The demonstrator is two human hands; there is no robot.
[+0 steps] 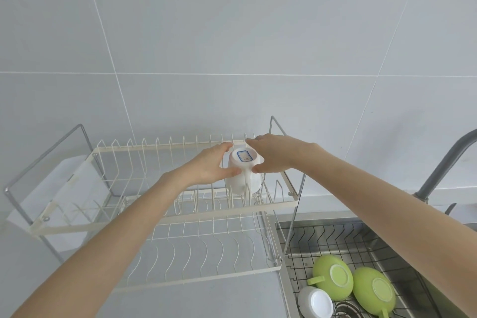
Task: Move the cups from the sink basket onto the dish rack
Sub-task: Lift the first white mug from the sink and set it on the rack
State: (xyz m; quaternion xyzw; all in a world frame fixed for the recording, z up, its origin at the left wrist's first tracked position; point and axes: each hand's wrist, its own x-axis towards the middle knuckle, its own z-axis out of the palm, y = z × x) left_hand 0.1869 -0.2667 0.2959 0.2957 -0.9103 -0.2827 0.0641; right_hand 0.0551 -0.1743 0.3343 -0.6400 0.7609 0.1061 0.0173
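The dish rack (165, 204), a cream wire frame with two tiers and grey metal legs, serves as the landmark; it stands on a pale tabletop (206, 302) against a wall of large light tiles (232, 33). At the rack's far left end, a white flat board (64, 188) leans inside the upper tier.

The left hand (210, 166) reaches from the lower left over the rack's upper tier and grips the left side of a white cup (244, 173), thumb on the near side and fingers curled round the far side near its base. The cup is upside down, its base up and bearing a blue-edged label, its handle facing the viewer. It sits at the right end of the rack's upper tier, its lower part down among the wires there; whether the rim fully rests on them cannot be told. The right hand (276, 155) comes in from the right and closes on the cup's right side, thumb near the handle and fingers over the top edge. Both hands hold the same cup.

To the right of the rack and lower in view lies the steel sink (282, 230) with a dark wire sink basket (361, 248) in it. In the basket, near the bottom edge, another white cup (315, 302) lies base up, with two green cups (333, 276) (374, 292) beside it, both base up with handles showing. Above the sink, right of the rack, rises a grey tap (444, 162).
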